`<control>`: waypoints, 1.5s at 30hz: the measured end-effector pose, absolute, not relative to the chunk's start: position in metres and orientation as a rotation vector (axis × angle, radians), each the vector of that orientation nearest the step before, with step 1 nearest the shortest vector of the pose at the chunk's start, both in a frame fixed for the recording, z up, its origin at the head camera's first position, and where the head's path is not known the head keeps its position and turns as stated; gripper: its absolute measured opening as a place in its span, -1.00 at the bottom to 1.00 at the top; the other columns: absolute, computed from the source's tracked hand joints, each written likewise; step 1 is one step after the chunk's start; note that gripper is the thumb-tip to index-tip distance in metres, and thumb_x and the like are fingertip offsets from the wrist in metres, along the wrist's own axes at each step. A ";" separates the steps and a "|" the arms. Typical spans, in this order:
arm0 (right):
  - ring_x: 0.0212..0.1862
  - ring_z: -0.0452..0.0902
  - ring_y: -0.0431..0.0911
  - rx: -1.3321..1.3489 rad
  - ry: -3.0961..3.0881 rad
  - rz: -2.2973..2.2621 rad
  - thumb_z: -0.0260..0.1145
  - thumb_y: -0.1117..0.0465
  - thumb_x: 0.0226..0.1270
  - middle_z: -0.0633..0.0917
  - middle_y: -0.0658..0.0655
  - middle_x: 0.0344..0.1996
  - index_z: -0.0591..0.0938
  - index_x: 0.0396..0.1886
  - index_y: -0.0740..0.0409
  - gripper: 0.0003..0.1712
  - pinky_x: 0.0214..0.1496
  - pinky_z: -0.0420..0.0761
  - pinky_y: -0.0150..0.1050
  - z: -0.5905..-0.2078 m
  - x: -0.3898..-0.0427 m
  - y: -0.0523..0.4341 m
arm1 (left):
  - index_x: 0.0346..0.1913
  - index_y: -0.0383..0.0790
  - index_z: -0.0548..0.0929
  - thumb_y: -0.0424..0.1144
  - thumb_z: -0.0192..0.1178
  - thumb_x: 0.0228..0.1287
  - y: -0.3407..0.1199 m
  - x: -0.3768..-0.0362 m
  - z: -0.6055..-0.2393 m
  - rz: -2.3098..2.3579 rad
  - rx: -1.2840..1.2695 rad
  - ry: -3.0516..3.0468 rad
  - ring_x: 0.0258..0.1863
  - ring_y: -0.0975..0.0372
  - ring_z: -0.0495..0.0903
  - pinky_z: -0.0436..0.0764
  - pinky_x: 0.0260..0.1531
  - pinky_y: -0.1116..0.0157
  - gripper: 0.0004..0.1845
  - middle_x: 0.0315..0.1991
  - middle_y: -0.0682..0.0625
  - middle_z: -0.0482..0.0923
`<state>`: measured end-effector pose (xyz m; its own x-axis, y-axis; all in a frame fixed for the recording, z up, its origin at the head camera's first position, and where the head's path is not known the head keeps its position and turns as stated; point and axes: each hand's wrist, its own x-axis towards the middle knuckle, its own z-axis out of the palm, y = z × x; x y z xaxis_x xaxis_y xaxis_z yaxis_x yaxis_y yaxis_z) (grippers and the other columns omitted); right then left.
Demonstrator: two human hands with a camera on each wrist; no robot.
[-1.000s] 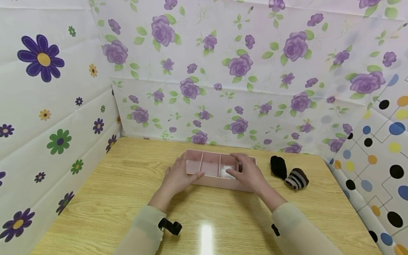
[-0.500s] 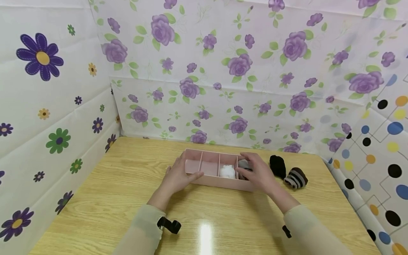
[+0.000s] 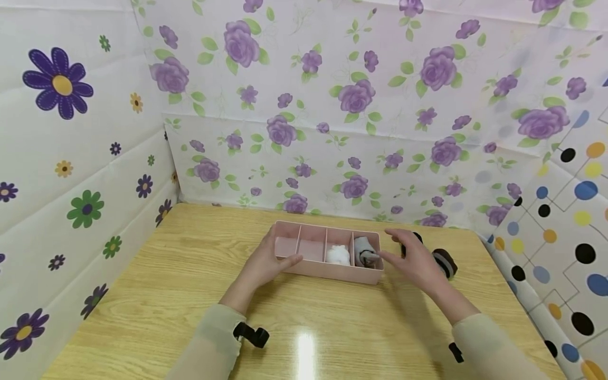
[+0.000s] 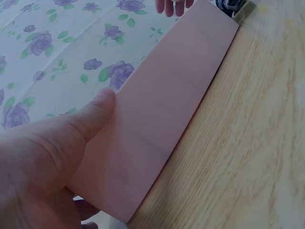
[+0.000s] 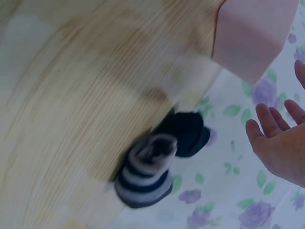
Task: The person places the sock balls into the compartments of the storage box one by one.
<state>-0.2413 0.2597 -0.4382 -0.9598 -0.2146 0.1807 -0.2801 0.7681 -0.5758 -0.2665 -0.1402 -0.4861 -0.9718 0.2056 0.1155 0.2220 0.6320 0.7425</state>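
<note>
A pink divided box (image 3: 328, 270) stands on the wooden table. My left hand (image 3: 261, 261) grips its left end, with the thumb (image 4: 97, 112) against the front wall and other fingers around the end. A white bundle (image 3: 338, 255), apparently a rolled sock, sits in the third compartment from the left. The rightmost compartment holds a rolled grey sock (image 3: 363, 248). Just off the box's right end is my right hand (image 3: 415, 261), fingers spread apart and holding nothing. Beyond it lie a rolled black sock (image 5: 188, 133) and a striped sock (image 5: 145, 176), partly hidden by that hand in the head view.
The two left compartments (image 3: 312, 249) of the box show bare floors. Flowered sheeting (image 3: 304, 132) rises behind the table, with dotted sheeting (image 3: 579, 221) at the right. Bare wooden table (image 3: 294, 322) lies in front of the box.
My right hand has moved from above the right compartments rightward past the box's end, uncovering the white bundle and grey sock. My left hand stays at the box's left end.
</note>
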 end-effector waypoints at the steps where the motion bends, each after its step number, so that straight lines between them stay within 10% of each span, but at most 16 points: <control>1: 0.54 0.39 0.36 0.398 -2.851 0.950 0.45 -0.01 0.64 0.40 0.38 0.58 0.39 0.69 0.22 -0.18 0.41 0.49 0.43 -0.438 -0.241 0.264 | 0.82 -0.28 -0.23 0.17 0.52 0.42 -0.140 -0.267 -0.486 -1.298 -0.366 -2.827 0.63 -0.35 0.22 0.28 0.56 -0.32 0.33 0.77 -0.37 -0.06; 45: 0.60 -0.06 0.67 0.125 -3.042 0.989 0.50 -0.20 0.54 -0.01 0.71 0.65 -0.13 0.79 0.42 0.34 0.40 0.25 0.66 -0.471 -0.232 0.397 | 0.83 -0.23 -0.27 0.13 0.51 0.45 -0.140 -0.270 -0.487 -1.379 -0.348 -2.835 0.66 -0.33 0.15 0.24 0.57 -0.33 0.32 0.78 -0.35 -0.11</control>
